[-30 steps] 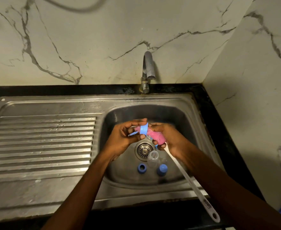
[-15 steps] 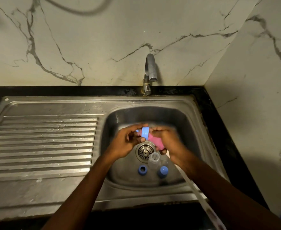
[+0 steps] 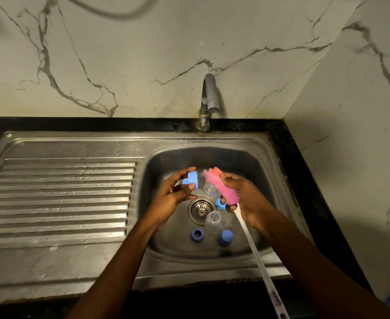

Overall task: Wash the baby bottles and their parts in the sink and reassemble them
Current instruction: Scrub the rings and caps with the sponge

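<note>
Over the sink (image 3: 212, 140), the left hand (image 3: 174, 195) pinches a blue collar (image 3: 192, 180) clear of the pink brush (image 3: 220, 188), whose sponge the right hand (image 3: 243, 198) clasps with curled fingers, seemingly ready to scrub; bottles (image 3: 212, 223) and caps (image 3: 225, 236) wait on the basin floor.

The wall (image 3: 143, 54) is white marble with grey veins. The tabletop (image 3: 74, 124) is black. The sink (image 3: 79, 143) is dull silver steel, ribbed in parallel lines at nine o'clock of the drain (image 3: 200, 210). The brush (image 3: 248, 236) has a pink head and a white handle. The collar (image 3: 192, 180) at eleven o'clock is pale blue. The ring (image 3: 197, 235) and cap (image 3: 225, 237) at six o'clock are deeper blue.
</note>
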